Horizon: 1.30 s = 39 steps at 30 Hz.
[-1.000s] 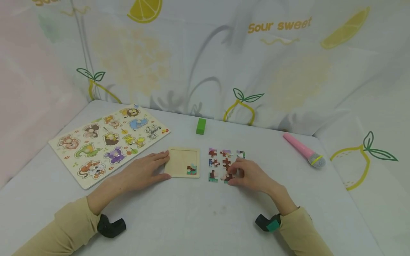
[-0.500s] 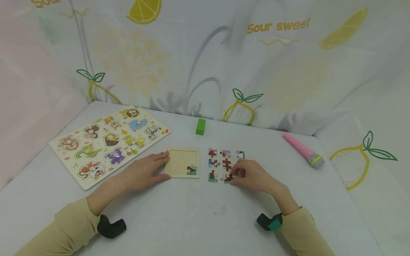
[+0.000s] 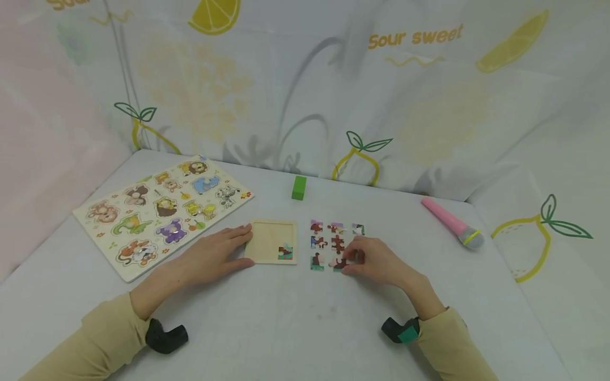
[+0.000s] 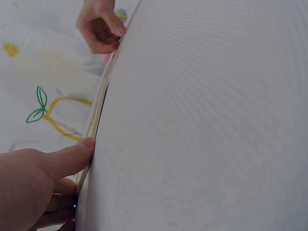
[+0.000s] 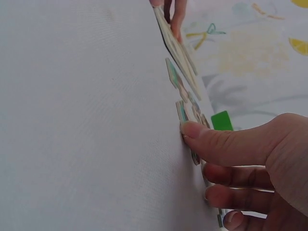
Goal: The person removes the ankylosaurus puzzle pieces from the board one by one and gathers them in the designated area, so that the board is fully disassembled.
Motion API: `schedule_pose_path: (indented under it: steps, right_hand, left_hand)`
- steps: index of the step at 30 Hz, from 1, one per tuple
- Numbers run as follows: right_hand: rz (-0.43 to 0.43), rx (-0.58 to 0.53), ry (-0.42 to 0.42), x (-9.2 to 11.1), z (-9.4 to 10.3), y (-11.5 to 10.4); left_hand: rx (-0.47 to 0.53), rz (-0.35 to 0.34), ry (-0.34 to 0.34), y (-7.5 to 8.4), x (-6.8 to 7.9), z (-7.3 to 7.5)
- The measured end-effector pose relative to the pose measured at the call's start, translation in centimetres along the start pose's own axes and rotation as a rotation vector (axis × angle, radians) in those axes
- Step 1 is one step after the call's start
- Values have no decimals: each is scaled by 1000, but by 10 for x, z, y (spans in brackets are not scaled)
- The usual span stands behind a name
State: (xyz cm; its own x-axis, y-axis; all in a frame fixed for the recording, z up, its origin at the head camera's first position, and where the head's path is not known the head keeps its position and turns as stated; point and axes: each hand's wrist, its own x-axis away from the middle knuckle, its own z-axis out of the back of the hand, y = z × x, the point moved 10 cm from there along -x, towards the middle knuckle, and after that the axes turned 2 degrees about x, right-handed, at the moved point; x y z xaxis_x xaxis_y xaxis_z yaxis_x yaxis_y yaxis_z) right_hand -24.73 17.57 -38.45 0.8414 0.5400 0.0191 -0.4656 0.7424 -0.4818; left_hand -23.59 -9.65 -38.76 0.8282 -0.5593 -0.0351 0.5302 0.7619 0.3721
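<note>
In the head view my left hand [image 3: 214,251] holds the left side of a square wooden puzzle tray [image 3: 248,248], thumb near its front corner and fingers toward its back corner. One printed puzzle piece [image 3: 285,252] lies in the tray's front right corner. To the right, several loose jigsaw pieces [image 3: 316,243] lie in rows on the table. My right hand [image 3: 374,259] pinches the brown and green puzzle piece [image 3: 339,263] in the front row, low on the cloth. Its thumb [image 5: 195,129] shows against the piece's edge in the right wrist view. Pieces under this hand are partly hidden.
A large animal peg puzzle board [image 3: 154,230] lies at the back left. Behind the tray is a green block [image 3: 298,188], and a pink toy microphone [image 3: 450,222] lies to the right. The white-clothed table [image 3: 286,328] ends at a printed curtain [image 3: 267,79].
My right hand has shifted slightly to the right at the front-row piece since a second ago and has kept still in the last half second. The left hand stays on the tray.
</note>
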Motion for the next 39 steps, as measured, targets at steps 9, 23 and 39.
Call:
schedule_pose_path:
  steps: [9,23,39]
  right_hand:
    - [-6,-8,1,0,2,1]
    - [-18,3,-16,2,2,0]
    - [52,-56,155,-12,14,-38]
  left_hand:
    - [-5,-6,1,2,-1,2]
    - [-3,-23,12,2,-1,2]
    - [-6,-14,1,0,-2,1]
